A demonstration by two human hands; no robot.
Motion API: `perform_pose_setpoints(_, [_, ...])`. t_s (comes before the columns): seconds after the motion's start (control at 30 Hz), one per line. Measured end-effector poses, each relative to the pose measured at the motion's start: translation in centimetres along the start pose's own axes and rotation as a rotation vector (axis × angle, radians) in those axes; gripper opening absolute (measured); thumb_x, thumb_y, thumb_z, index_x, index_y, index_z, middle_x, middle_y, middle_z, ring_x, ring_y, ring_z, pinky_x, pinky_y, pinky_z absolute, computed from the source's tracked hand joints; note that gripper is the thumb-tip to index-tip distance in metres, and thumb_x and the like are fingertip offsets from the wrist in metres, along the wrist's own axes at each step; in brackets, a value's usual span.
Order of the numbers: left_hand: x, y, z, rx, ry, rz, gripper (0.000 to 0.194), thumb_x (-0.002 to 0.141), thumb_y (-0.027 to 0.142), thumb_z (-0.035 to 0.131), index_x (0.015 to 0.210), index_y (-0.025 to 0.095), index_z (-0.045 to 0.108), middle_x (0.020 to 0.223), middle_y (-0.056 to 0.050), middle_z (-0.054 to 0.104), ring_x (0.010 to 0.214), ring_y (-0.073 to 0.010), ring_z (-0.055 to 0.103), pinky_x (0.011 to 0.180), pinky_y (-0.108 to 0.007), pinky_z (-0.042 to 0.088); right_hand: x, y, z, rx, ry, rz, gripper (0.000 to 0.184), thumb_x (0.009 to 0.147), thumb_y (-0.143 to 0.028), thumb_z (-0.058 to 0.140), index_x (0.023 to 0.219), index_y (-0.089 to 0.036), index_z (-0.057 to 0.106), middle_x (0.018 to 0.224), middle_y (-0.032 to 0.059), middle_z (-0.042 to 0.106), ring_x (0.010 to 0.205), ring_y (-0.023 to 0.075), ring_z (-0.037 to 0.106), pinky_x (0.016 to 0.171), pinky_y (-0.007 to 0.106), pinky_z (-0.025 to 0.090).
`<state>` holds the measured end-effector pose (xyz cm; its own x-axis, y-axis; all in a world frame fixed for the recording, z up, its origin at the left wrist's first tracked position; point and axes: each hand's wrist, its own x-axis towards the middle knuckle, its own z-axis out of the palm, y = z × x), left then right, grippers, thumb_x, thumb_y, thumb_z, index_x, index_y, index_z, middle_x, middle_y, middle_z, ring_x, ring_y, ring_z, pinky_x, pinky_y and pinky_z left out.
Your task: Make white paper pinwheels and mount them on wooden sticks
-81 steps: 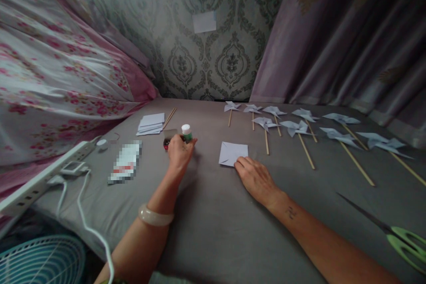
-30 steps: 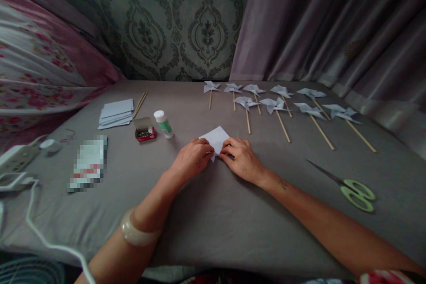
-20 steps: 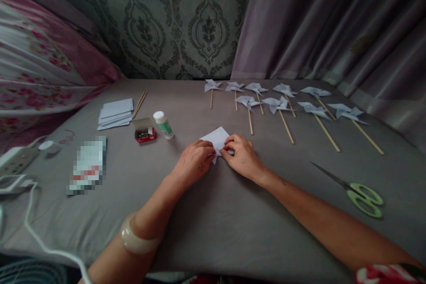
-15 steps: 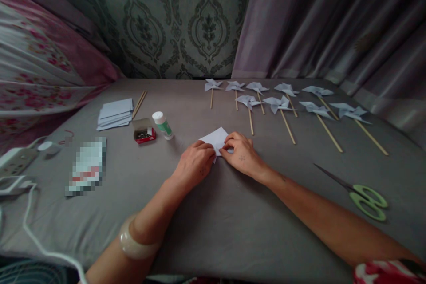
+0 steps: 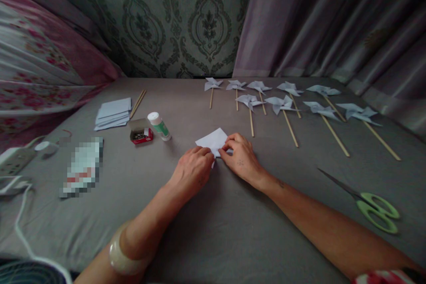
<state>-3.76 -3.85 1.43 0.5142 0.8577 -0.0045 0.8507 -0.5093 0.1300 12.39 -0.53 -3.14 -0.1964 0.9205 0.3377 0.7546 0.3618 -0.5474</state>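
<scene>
A white sheet of paper (image 5: 211, 139) lies in front of me, with its near edge between my two hands. My left hand (image 5: 196, 164) is closed on the paper's near left part, fingers curled over it. Thumb and fingers of my right hand (image 5: 242, 157) pinch the near right part. A small flap of the paper hangs out below my left fingertips. What the fingers cover of the paper is hidden. Left of the paper stand a white and green glue stick (image 5: 159, 126) and an open red box of small metal pins (image 5: 141, 133).
Several paper pinwheels (image 5: 281, 104) on wooden sticks lie at the back right. Scissors with green handles (image 5: 377, 211) rest at the right. At the left are a stack of white paper (image 5: 113, 113), wooden sticks (image 5: 137, 104), a blurred packet (image 5: 83, 166) and a power strip (image 5: 15, 159).
My left hand has shifted slightly down and left, and more of the paper's left part shows. My right hand keeps its pinch. The view has moved a little.
</scene>
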Motion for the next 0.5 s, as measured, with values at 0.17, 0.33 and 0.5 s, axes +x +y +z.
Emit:
perform_pose_setpoints(0.17, [0.15, 0.09, -0.17, 0.015, -0.022, -0.018, 0.026, 0.092, 0.016, 0.039, 0.092, 0.016, 0.066, 0.095, -0.010, 0.067, 0.094, -0.0219, 0.059, 0.088, -0.034, 0.045, -0.10, 0.20, 0.26, 0.045, 0.065, -0.001, 0.012, 0.079, -0.024, 0.062, 0.067, -0.020, 0.060, 0.091, 0.0061, 0.061, 0.091, 0.0207, 0.058, 0.084, 0.036, 0.042])
perform_pose_setpoints(0.33, [0.16, 0.17, -0.17, 0.000, -0.007, -0.028, 0.026, 0.093, 0.018, 0.039, 0.092, 0.015, 0.066, 0.094, -0.010, 0.067, 0.095, -0.0224, 0.058, 0.088, -0.035, 0.044, -0.06, 0.06, 0.30, 0.035, 0.072, 0.035, 0.011, 0.076, -0.022, 0.064, 0.067, -0.019, 0.060, 0.091, 0.0060, 0.061, 0.093, 0.0216, 0.058, 0.084, 0.037, 0.041])
perform_pose_setpoints(0.5, [0.05, 0.18, 0.00, -0.052, 0.062, -0.014, 0.026, 0.093, 0.018, 0.040, 0.099, 0.015, 0.065, 0.094, -0.010, 0.068, 0.094, -0.0233, 0.059, 0.086, -0.036, 0.044, 0.25, -0.35, -0.11, 0.043, 0.044, 0.077, 0.011, 0.076, -0.021, 0.065, 0.066, -0.018, 0.061, 0.092, 0.0073, 0.062, 0.094, 0.0230, 0.059, 0.084, 0.038, 0.042])
